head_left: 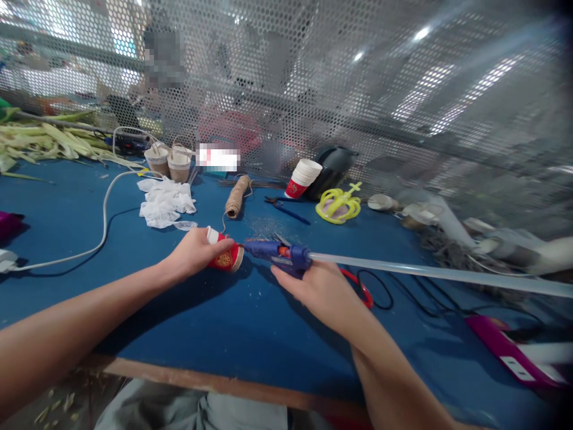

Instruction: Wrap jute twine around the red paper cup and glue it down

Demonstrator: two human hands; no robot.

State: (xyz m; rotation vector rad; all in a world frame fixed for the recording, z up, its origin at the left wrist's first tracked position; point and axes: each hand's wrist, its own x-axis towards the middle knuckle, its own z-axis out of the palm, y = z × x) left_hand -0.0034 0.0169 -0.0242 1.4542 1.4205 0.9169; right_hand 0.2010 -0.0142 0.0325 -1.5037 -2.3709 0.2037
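My left hand [194,251] is closed around a red and white paper cup [226,255], tipped on its side with its base toward the right. Twine is wound at the base end, and a strand runs up to a ball of jute twine [237,196]. In my right hand [322,286] is a blue hot glue gun [280,254], with a long clear glue stick [430,272] out of its back. The gun's nozzle is at the twine-wound end of the cup; whether it touches I cannot tell.
White gloves [165,202] and two twine-wrapped cups [179,164] are at the back left. Blue-handled pliers [289,210], stacked paper cups [303,178] and a yellow crown-shaped piece [339,204] lie beyond the gun. A purple power strip [505,349] sits at right, with cables nearby. Perforated metal mesh [277,77] borders the table.
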